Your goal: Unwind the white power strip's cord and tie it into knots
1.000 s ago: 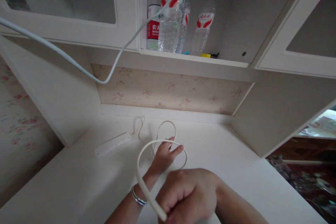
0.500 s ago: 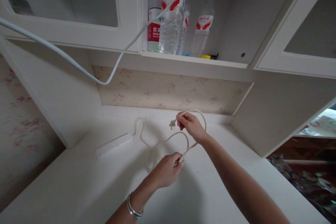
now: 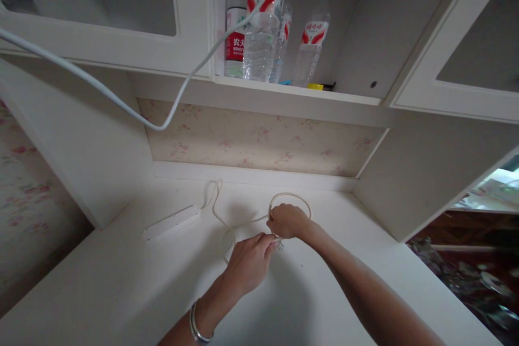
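A white power strip [image 3: 172,223] lies on the white counter [image 3: 133,281], left of my hands. Its pale power cord [image 3: 221,217] runs from it in bends and a loop across the counter to my hands. My left hand [image 3: 249,262], with a silver bracelet at the wrist, is closed on the cord near its plug [image 3: 279,245], whose prongs show just past the fingertips. Close behind and to the right, my right hand [image 3: 288,221] is closed on the cord too, and a loop of it arches behind that hand. The fingers partly hide the cord.
Above, an open cabinet shelf [image 3: 300,92] holds several plastic bottles [image 3: 259,43]. A thick white cable [image 3: 101,86] hangs across the upper left, in front of the cabinet. Side panels [image 3: 438,173] bound the counter, and shelves with blurred items [image 3: 466,281] lie at the right.
My right hand has come down and toward me, bringing the plug from the back of the counter to my left fingertips. The cord loop has become smaller. The power strip stays put.
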{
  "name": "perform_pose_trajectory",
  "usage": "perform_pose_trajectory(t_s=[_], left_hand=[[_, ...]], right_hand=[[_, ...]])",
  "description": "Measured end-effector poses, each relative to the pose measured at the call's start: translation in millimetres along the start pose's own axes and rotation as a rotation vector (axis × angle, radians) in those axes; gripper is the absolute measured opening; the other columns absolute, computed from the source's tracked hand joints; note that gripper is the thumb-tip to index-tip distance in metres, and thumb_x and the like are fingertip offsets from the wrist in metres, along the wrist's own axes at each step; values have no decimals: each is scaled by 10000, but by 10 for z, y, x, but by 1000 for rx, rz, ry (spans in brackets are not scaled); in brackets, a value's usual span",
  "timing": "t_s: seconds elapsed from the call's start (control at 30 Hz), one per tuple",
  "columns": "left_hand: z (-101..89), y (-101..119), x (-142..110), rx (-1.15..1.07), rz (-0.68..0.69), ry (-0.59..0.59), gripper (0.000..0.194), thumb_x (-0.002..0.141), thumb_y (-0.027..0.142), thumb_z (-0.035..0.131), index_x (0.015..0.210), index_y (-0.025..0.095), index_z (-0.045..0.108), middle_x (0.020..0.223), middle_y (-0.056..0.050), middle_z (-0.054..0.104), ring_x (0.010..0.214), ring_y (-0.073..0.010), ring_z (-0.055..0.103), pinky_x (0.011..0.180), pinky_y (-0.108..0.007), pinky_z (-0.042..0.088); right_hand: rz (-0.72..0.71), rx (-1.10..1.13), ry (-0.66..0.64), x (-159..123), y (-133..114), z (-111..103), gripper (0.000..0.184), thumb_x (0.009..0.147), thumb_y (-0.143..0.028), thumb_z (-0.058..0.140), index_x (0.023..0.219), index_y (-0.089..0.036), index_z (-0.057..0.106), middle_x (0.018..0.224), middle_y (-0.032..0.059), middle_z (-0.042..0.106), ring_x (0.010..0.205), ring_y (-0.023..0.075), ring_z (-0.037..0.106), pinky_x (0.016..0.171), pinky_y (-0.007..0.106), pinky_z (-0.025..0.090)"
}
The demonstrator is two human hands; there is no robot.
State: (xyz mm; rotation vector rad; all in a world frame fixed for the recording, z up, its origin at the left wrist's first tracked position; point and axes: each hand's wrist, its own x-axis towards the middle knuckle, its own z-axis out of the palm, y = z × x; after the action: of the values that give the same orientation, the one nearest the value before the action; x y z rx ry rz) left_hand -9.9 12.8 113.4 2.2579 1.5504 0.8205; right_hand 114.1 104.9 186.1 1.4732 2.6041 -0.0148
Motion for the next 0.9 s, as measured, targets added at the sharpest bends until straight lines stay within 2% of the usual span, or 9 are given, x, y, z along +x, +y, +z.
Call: perform_pose_trajectory(t_s=[0.17, 0.23, 0.3, 0.4, 0.47, 0.57, 0.67, 0.8, 0.9], left_hand=[[-11, -59, 59, -144, -47, 95, 308, 977, 304, 330, 886, 214, 610, 864, -16, 669, 786, -159, 604, 703, -256, 396], [-22, -95, 94, -269, -93, 140, 325, 972, 317, 339, 797, 193, 583, 750, -9, 625, 700, -142, 556, 651, -244, 375], [-35, -128, 120, -395, -122, 161, 342, 964, 349, 355, 747, 183, 562, 668, 5, 561, 635, -127, 497, 600, -232, 350], [-68, -177, 146, -547, -178, 177, 373, 944, 424, 388, 720, 175, 551, 615, 23, 487, 591, -112, 443, 551, -220, 321], [-105, -213, 169, -653, -269, 218, 402, 921, 471, 412, 697, 165, 547, 578, 35, 434, 550, -101, 413, 513, -212, 298], [-192, -259, 212, -908, -425, 276, 402, 870, 512, 476, 727, 148, 566, 570, 58, 371, 467, -65, 325, 441, -193, 228], [-293, -274, 242, -1141, -522, 269, 387, 816, 517, 553, 822, 132, 598, 594, 69, 369, 428, -32, 243, 403, -172, 150], [-399, -281, 216, -1260, -523, 251, 392, 771, 511, 620, 855, 129, 607, 577, 81, 362, 411, -16, 202, 381, -159, 115], [-468, -297, 155, -1292, -510, 231, 399, 747, 520, 646, 838, 134, 600, 561, 86, 358, 405, -15, 205, 374, -156, 119]], right_hand=[[16, -22, 119, -33, -74, -41, 334, 911, -273, 393, 907, -118, 688, 884, 187, 690, 818, 287, 665, 694, 364, 461], [-13, 24, 307, -128, -84, -33, 363, 967, -277, 313, 950, -149, 653, 883, 136, 683, 841, 246, 641, 765, 368, 436], [-89, 147, 594, -265, -71, 76, 305, 977, -281, 348, 910, -165, 622, 820, 86, 661, 810, 205, 606, 792, 351, 410], [-131, 375, 1009, -488, -22, 457, 159, 934, -249, 470, 860, -167, 585, 833, 77, 630, 813, 189, 560, 781, 339, 407], [-72, 508, 1101, -585, 5, 802, 109, 915, -248, 503, 889, -179, 583, 898, 81, 619, 874, 201, 550, 807, 354, 418], [204, 811, 913, -575, 17, 1300, 184, 924, -359, 475, 899, -196, 558, 922, 79, 602, 846, 207, 560, 734, 339, 457], [405, 1088, 631, -389, -11, 1611, 400, 869, -489, 502, 1116, -174, 505, 1133, 128, 574, 946, 228, 580, 747, 331, 496], [380, 1139, 292, -17, -159, 1655, 626, 854, -523, 485, 1317, -113, 393, 1290, 166, 519, 1134, 233, 543, 903, 316, 456], [271, 982, 173, 262, -365, 1551, 676, 880, -511, 455, 1386, -90, 304, 1338, 182, 495, 1176, 227, 532, 919, 311, 438]])
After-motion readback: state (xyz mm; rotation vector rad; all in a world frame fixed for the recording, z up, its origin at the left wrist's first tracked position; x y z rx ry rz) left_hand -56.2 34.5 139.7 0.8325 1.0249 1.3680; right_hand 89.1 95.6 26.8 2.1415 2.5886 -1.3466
